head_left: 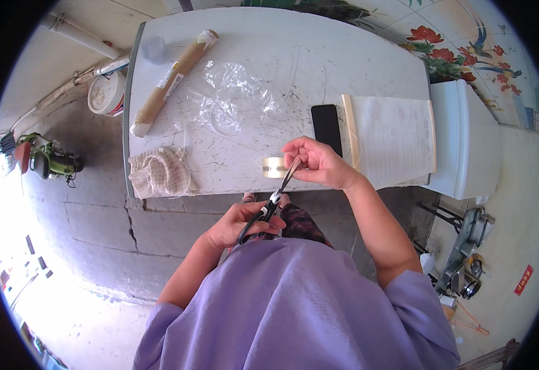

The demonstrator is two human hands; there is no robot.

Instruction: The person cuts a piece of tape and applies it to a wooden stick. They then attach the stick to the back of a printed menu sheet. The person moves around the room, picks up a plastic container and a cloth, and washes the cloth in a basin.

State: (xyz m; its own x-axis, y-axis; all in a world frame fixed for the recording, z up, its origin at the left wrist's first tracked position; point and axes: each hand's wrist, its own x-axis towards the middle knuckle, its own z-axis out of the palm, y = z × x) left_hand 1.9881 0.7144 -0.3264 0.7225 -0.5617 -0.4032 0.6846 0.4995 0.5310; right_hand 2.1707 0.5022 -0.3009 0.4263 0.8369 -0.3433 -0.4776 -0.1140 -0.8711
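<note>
My left hand [235, 223] is closed round the black handles of a pair of scissors [274, 198], in front of my body and just off the table's near edge. The blades point up and away to the right. At their tips are the bent fingers of my right hand [320, 163], closed in a pinch; whether they grip the blades or something small there is too fine to tell. Right behind the blades, a roll of clear tape [273, 168] sits on the white table [319, 61] near its front edge.
Crumpled clear plastic film [232, 98] and a brown wrapped roll [174, 83] lie farther back. A checked cloth [161, 172] is at the front left corner. Right of my right hand are a black phone [326, 128] and a stack of white sheets [393, 135]. A bucket [106, 94] stands left.
</note>
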